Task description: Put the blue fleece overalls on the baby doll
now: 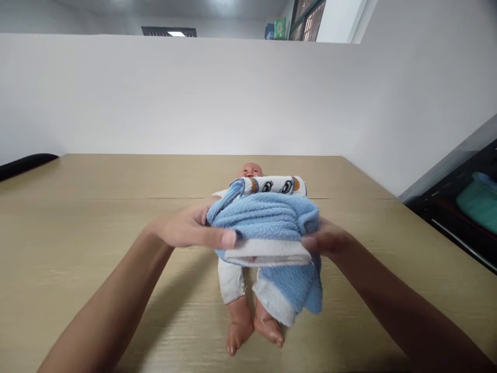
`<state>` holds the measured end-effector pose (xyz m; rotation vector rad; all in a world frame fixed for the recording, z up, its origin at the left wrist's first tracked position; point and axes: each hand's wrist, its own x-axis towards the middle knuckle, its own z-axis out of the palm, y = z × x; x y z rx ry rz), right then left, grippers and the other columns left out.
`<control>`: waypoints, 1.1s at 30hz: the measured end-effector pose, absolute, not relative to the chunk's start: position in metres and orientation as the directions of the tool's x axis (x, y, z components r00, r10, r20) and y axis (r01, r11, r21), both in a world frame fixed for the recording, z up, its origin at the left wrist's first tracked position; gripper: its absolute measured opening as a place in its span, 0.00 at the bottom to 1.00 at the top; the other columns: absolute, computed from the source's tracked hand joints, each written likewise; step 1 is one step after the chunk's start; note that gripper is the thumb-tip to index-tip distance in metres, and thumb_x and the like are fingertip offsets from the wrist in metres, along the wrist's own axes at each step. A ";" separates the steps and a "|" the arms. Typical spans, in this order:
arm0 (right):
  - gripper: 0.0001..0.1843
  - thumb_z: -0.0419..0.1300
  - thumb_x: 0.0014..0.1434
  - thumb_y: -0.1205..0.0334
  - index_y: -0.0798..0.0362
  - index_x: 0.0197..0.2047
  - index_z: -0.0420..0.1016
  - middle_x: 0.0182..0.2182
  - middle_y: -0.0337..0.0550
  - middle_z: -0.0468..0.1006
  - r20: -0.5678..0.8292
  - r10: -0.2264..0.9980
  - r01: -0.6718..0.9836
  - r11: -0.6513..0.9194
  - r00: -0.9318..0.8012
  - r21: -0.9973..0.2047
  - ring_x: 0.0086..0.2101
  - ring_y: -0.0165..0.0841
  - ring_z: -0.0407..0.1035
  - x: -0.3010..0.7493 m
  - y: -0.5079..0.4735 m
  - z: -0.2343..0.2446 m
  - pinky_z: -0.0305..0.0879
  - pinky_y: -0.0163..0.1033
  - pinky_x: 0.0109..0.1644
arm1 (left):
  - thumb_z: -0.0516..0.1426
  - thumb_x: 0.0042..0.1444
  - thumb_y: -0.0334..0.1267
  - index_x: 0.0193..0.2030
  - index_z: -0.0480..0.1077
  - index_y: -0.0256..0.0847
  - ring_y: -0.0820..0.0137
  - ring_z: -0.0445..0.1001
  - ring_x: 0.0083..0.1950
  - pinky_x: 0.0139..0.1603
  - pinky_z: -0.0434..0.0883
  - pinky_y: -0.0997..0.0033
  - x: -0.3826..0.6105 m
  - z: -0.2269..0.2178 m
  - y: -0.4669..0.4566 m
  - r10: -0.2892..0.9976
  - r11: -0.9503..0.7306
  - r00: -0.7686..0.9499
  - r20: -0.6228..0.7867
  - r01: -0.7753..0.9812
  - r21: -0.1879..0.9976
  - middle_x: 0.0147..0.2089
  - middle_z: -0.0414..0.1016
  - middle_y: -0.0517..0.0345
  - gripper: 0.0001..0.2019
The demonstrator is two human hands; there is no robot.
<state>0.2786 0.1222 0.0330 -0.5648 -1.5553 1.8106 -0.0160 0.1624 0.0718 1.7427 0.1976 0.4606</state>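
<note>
A baby doll [239, 318] lies on its back on the wooden table [97, 248], its head far from me and its bare feet toward me. Above its body I hold a blue terry garment [264, 215] with a white cuff band [267, 251] facing me. Part of the cloth, with embroidered eyes, covers the doll's chest; a blue flap hangs over one leg. My left hand [190, 228] grips the garment's left side, thumb on the white band. My right hand [326, 238] pinches its right side, fingers partly hidden behind the cloth.
A white partition wall [202, 98] rises behind the table. At the left edge is a black curved chair back [27, 163]. On the right, beyond the table's edge, stands a dark rack or case with a green cloth-like item [479, 202] in it.
</note>
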 end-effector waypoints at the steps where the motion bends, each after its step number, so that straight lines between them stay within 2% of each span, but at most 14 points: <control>1: 0.39 0.79 0.49 0.42 0.53 0.60 0.82 0.48 0.50 0.88 0.092 0.726 -0.234 -0.097 -0.682 -0.968 0.55 0.50 0.81 0.276 0.114 0.030 0.78 0.51 0.62 | 0.72 0.59 0.46 0.60 0.79 0.38 0.64 0.82 0.37 0.42 0.81 0.69 -0.015 0.068 0.153 0.360 -0.182 0.907 0.218 -0.161 0.970 0.37 0.83 0.52 0.25; 3: 0.39 0.80 0.49 0.45 0.54 0.61 0.81 0.48 0.49 0.87 0.096 0.684 -0.219 -0.095 -0.723 -0.971 0.54 0.48 0.81 0.271 0.096 0.028 0.78 0.50 0.61 | 0.73 0.56 0.45 0.65 0.76 0.37 0.59 0.84 0.47 0.53 0.82 0.63 -0.014 0.057 0.131 0.423 -0.099 0.880 0.216 -0.191 0.976 0.45 0.85 0.47 0.32; 5: 0.38 0.81 0.48 0.48 0.52 0.60 0.81 0.46 0.47 0.88 0.102 0.666 -0.143 -0.008 -0.739 -0.990 0.53 0.48 0.81 0.265 0.077 0.030 0.79 0.48 0.57 | 0.72 0.58 0.47 0.65 0.75 0.35 0.54 0.84 0.55 0.61 0.80 0.57 -0.014 0.043 0.108 0.568 -0.038 0.809 0.153 -0.160 0.986 0.52 0.85 0.43 0.31; 6: 0.36 0.81 0.50 0.49 0.51 0.59 0.82 0.45 0.46 0.88 0.093 0.696 -0.084 0.046 -0.712 -0.995 0.52 0.48 0.81 0.262 0.068 0.032 0.80 0.48 0.56 | 0.72 0.60 0.48 0.65 0.76 0.35 0.53 0.83 0.58 0.62 0.79 0.56 -0.014 0.036 0.097 0.639 -0.016 0.760 0.121 -0.144 0.989 0.55 0.85 0.42 0.30; 10: 0.19 0.70 0.64 0.55 0.50 0.57 0.81 0.48 0.45 0.87 0.049 0.924 0.189 0.129 -0.379 -0.973 0.50 0.44 0.81 0.251 0.041 0.030 0.78 0.46 0.55 | 0.70 0.64 0.49 0.60 0.78 0.38 0.57 0.83 0.55 0.61 0.79 0.61 -0.010 0.013 0.056 0.813 0.077 0.581 -0.029 -0.059 0.995 0.54 0.86 0.47 0.24; 12: 0.11 0.67 0.63 0.60 0.51 0.48 0.81 0.43 0.43 0.86 0.077 0.958 0.287 0.159 -0.277 -0.945 0.44 0.42 0.80 0.246 0.037 0.021 0.77 0.44 0.50 | 0.70 0.63 0.50 0.57 0.78 0.37 0.58 0.83 0.52 0.57 0.79 0.63 -0.005 0.003 0.043 0.852 0.109 0.513 -0.103 0.019 0.994 0.51 0.86 0.48 0.23; 15: 0.02 0.64 0.58 0.65 0.51 0.36 0.76 0.32 0.38 0.81 0.114 0.964 0.418 0.209 -0.239 -0.884 0.34 0.37 0.74 0.240 0.043 0.003 0.72 0.41 0.41 | 0.69 0.63 0.53 0.56 0.78 0.36 0.56 0.83 0.52 0.55 0.79 0.63 0.001 -0.011 0.037 0.915 0.090 0.381 -0.135 0.133 0.987 0.52 0.86 0.48 0.24; 19: 0.05 0.65 0.55 0.64 0.50 0.33 0.72 0.28 0.36 0.79 0.112 0.977 0.551 0.195 -0.182 -0.811 0.30 0.35 0.72 0.235 0.058 -0.014 0.68 0.41 0.37 | 0.63 0.68 0.54 0.54 0.77 0.35 0.54 0.82 0.55 0.55 0.78 0.61 0.004 -0.030 0.047 0.949 0.041 0.295 -0.113 0.240 0.970 0.51 0.86 0.48 0.22; 23: 0.04 0.65 0.56 0.62 0.50 0.36 0.75 0.31 0.40 0.84 0.095 0.983 0.596 0.169 -0.154 -0.785 0.33 0.39 0.77 0.232 0.069 -0.022 0.69 0.42 0.39 | 0.60 0.70 0.55 0.55 0.77 0.36 0.53 0.81 0.57 0.58 0.76 0.60 0.004 -0.043 0.066 0.947 -0.015 0.314 -0.069 0.259 0.966 0.52 0.86 0.50 0.22; 27: 0.07 0.65 0.57 0.62 0.51 0.40 0.78 0.37 0.44 0.87 0.111 0.986 0.604 0.164 -0.125 -0.780 0.38 0.41 0.80 0.229 0.082 -0.029 0.71 0.43 0.43 | 0.58 0.71 0.57 0.55 0.77 0.37 0.51 0.81 0.59 0.60 0.76 0.58 0.004 -0.045 0.087 0.939 -0.018 0.334 -0.082 0.288 0.957 0.55 0.85 0.50 0.23; 33: 0.10 0.65 0.58 0.58 0.52 0.43 0.78 0.39 0.47 0.87 0.133 0.987 0.652 0.158 -0.087 -0.742 0.40 0.44 0.81 0.229 0.113 -0.034 0.71 0.45 0.46 | 0.58 0.69 0.54 0.59 0.77 0.39 0.48 0.81 0.59 0.61 0.74 0.50 0.003 -0.035 0.117 0.956 -0.034 0.270 -0.115 0.490 0.871 0.58 0.84 0.48 0.22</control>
